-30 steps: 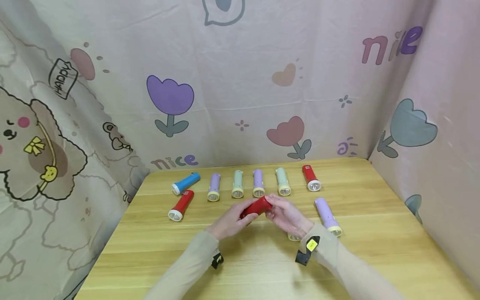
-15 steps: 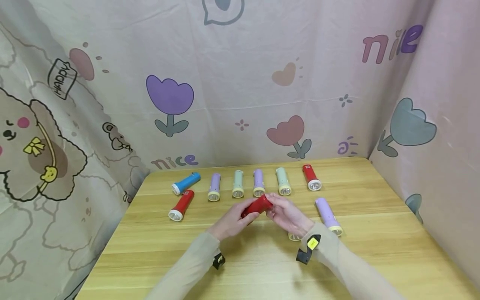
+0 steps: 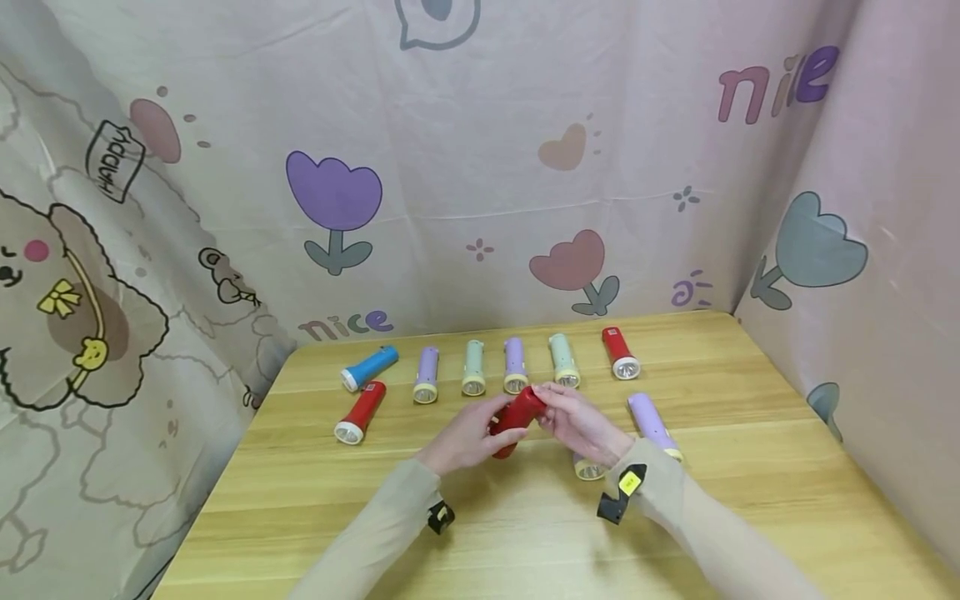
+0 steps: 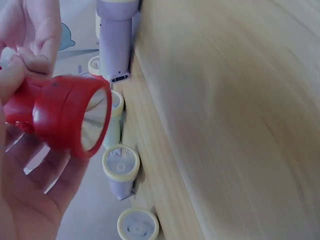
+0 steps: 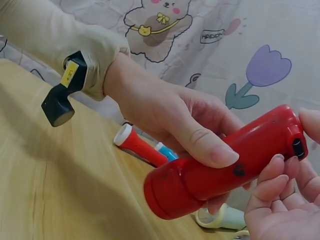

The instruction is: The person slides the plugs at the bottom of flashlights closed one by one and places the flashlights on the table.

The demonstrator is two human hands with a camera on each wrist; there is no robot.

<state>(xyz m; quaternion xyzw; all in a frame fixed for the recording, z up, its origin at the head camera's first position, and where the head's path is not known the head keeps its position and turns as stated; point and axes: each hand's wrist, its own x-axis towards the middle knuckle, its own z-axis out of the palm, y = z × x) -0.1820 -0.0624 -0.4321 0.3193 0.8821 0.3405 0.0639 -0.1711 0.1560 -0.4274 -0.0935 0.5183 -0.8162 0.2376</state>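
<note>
Above the middle of the table, my left hand [image 3: 465,437] grips a red flashlight [image 3: 517,415] around its barrel, thumb on the near side. At the tail end, my right hand [image 3: 581,423] pinches it with thumb and curled fingers. The right wrist view shows a small black slot in the tail [image 5: 298,147], right by the right fingertips [image 5: 278,164]. In the left wrist view the clear lens [image 4: 96,119] of the red head faces sideways over the table. Partly hidden under my right hand lies a purple flashlight [image 3: 588,469] with a cream rim.
Along the back of the wooden table [image 3: 525,542] lie a blue flashlight [image 3: 372,365], purple and mint ones [image 3: 473,367], and a red one [image 3: 620,353]. Another red flashlight [image 3: 362,412] is at left, a purple one [image 3: 651,423] at right. A printed curtain [image 3: 450,167] surrounds the table.
Held between both hands, the red flashlight has turned steeper, its head end now pointing more down and toward me. The right hand has shifted slightly. The other flashlights lie as before.
</note>
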